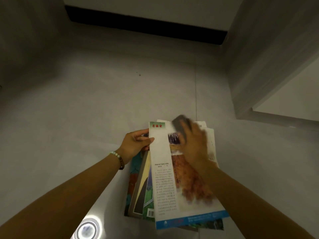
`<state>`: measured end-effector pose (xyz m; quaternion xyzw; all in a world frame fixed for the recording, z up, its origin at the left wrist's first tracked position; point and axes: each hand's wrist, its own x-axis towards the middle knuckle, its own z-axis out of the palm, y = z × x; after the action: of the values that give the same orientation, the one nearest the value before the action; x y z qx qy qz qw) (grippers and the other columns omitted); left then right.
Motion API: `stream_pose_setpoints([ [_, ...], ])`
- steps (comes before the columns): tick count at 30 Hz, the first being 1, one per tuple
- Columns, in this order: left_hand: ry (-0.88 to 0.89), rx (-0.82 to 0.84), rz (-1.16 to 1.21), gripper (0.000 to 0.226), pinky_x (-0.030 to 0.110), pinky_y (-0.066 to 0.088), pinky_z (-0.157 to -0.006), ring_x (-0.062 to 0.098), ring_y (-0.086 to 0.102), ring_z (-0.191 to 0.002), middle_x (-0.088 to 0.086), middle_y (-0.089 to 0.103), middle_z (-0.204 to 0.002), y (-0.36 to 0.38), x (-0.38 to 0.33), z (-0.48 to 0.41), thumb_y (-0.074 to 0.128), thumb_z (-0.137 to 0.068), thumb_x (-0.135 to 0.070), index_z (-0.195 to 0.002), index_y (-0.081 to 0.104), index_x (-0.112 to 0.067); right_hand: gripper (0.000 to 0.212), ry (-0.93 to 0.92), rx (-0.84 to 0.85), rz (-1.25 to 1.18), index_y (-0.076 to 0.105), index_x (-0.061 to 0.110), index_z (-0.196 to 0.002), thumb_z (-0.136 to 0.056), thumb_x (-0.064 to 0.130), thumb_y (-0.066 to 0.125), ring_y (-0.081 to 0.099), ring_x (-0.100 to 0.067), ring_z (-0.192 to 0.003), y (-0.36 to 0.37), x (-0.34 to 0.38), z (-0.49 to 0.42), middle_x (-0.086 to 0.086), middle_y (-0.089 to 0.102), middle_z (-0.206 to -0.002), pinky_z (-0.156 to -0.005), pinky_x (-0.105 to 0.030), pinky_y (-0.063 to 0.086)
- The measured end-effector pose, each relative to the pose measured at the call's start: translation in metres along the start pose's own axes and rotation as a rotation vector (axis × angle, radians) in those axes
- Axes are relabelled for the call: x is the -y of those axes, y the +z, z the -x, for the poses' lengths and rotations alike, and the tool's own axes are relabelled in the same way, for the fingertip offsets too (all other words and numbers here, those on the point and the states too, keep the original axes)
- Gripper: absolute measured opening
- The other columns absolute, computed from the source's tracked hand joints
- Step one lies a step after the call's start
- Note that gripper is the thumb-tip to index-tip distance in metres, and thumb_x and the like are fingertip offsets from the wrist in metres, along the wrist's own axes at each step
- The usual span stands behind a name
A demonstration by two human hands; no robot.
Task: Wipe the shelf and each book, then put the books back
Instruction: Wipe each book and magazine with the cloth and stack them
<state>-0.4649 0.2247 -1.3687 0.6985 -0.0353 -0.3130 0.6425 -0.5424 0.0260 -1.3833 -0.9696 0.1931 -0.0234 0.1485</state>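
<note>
Your left hand [136, 144] pinches the left edge of the top book [164, 178], thumb on the cover and fingers tucked beneath it. Your right hand [195, 147] holds a grey cloth [181, 124] against the upper part of that same cover, at about 1 o'clock from the book's middle. The hand and cloth are smeared by motion blur, so the exact lie of the fingers is unclear.

The top book sits just below the middle of the view, at 6 o'clock. It is white-covered with a green title band, a column of print and an orange-brown picture. It lies on an untidy pile of books [138, 187] on the grey floor [86, 100]. The lower books fan out at 9 o'clock and 3 o'clock from under it. Your right forearm crosses the pile's right side and hides part of it.

A bead bracelet [118, 158] circles your left wrist. A white furniture edge [284, 94] stands at 3 o'clock, well apart from the pile; whether it is the shelf cannot be told. A dark strip [146, 26] runs along the wall base at 12 o'clock. A round glare spot [87, 229] shines on the floor at 7 o'clock, near your left forearm.
</note>
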Motion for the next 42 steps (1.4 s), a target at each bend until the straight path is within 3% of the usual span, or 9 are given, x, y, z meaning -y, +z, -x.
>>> stream_pose_setpoints([
  [3,-0.015,-0.01,0.011,0.045,0.017,0.055,-0.061,0.006,0.065,-0.065,0.001,0.072,-0.076,0.001,0.001,-0.001,0.063,-0.086,-0.001,-0.13,0.054,-0.006,0.051,0.395,-0.016,-0.035,0.016,0.026,-0.151,-0.103,0.036,0.029,0.01,-0.032,-0.145,-0.005,0.0,-0.013,-0.009,0.011,-0.159,-0.118,-0.05,0.007],
  [8,-0.044,-0.009,0.003,0.036,0.015,0.054,-0.061,0.003,0.063,-0.061,0.008,0.068,-0.081,-0.002,-0.003,0.0,0.06,-0.09,-0.009,-0.126,0.058,-0.005,0.055,-0.255,0.176,-0.02,0.009,0.035,-0.151,-0.098,0.048,0.017,0.004,-0.022,-0.147,0.007,0.046,0.0,0.001,0.007,-0.16,-0.117,-0.04,-0.005],
  [13,-0.158,-0.04,-0.054,0.048,0.015,0.055,-0.061,0.017,0.066,-0.082,0.009,0.069,-0.098,-0.004,-0.011,0.002,0.031,-0.097,-0.051,-0.114,0.062,-0.018,0.053,-0.05,0.132,0.145,0.004,0.034,-0.151,-0.102,0.043,0.02,-0.002,-0.022,-0.147,-0.001,0.034,-0.008,0.002,0.002,-0.161,-0.116,-0.044,-0.009],
  [16,-0.204,-0.046,-0.026,0.055,0.02,0.056,-0.063,0.021,0.065,-0.088,0.008,0.067,-0.098,-0.003,-0.015,0.0,0.021,-0.097,-0.056,-0.11,0.06,-0.019,0.053,-0.397,0.219,0.086,0.007,0.036,-0.151,-0.1,0.047,0.02,0.0,-0.021,-0.147,0.002,0.05,0.017,0.001,0.005,-0.161,-0.114,-0.04,-0.016],
  [19,-0.244,-0.112,-0.002,0.048,0.021,0.055,-0.06,0.021,0.064,-0.081,0.007,0.067,-0.091,0.003,-0.018,-0.002,0.036,-0.097,-0.05,-0.107,0.063,-0.011,0.054,-0.461,0.196,0.103,0.012,0.035,-0.151,-0.098,0.048,0.018,0.008,-0.022,-0.147,-0.002,0.034,0.023,0.001,0.012,-0.16,-0.115,-0.041,-0.014],
  [23,-0.128,-0.152,-0.038,0.029,0.014,0.053,-0.053,0.005,0.062,-0.054,0.002,0.069,-0.073,0.012,-0.012,0.0,0.067,-0.085,-0.015,-0.11,0.065,0.0,0.054,0.125,0.09,-0.002,0.009,0.03,-0.152,-0.102,0.041,0.026,0.007,-0.028,-0.146,-0.007,-0.003,0.036,-0.005,0.011,-0.159,-0.119,-0.047,-0.002],
  [31,-0.032,-0.195,-0.084,0.031,0.017,0.057,-0.062,0.021,0.063,-0.073,0.006,0.066,-0.082,0.017,-0.004,-0.001,0.07,-0.082,-0.009,-0.111,0.065,0.0,0.052,-0.434,0.123,0.153,0.023,0.034,-0.148,-0.098,0.05,0.022,0.031,-0.025,-0.14,0.002,0.001,0.103,0.0,0.03,-0.153,-0.112,-0.051,0.026],
  [36,0.517,-0.164,-0.912,0.049,0.034,0.043,-0.097,0.021,0.049,-0.115,0.005,0.054,-0.129,0.013,0.007,0.001,0.055,-0.092,-0.038,-0.138,0.046,-0.023,0.053,-0.109,0.037,-0.008,0.022,0.034,-0.148,-0.097,0.05,0.021,0.02,-0.028,-0.144,0.002,-0.017,0.092,-0.003,0.026,-0.155,-0.116,-0.049,0.01],
  [42,0.529,0.243,-1.365,0.064,0.028,-0.009,-0.112,0.013,-0.002,-0.146,-0.008,0.004,-0.159,0.007,0.012,0.007,0.004,-0.092,-0.06,-0.149,0.012,-0.033,0.052,-0.743,0.099,0.136,0.028,0.035,-0.147,-0.096,0.047,0.033,0.03,-0.024,-0.14,0.014,0.021,0.161,-0.001,0.034,-0.152,-0.115,-0.046,0.024],
])
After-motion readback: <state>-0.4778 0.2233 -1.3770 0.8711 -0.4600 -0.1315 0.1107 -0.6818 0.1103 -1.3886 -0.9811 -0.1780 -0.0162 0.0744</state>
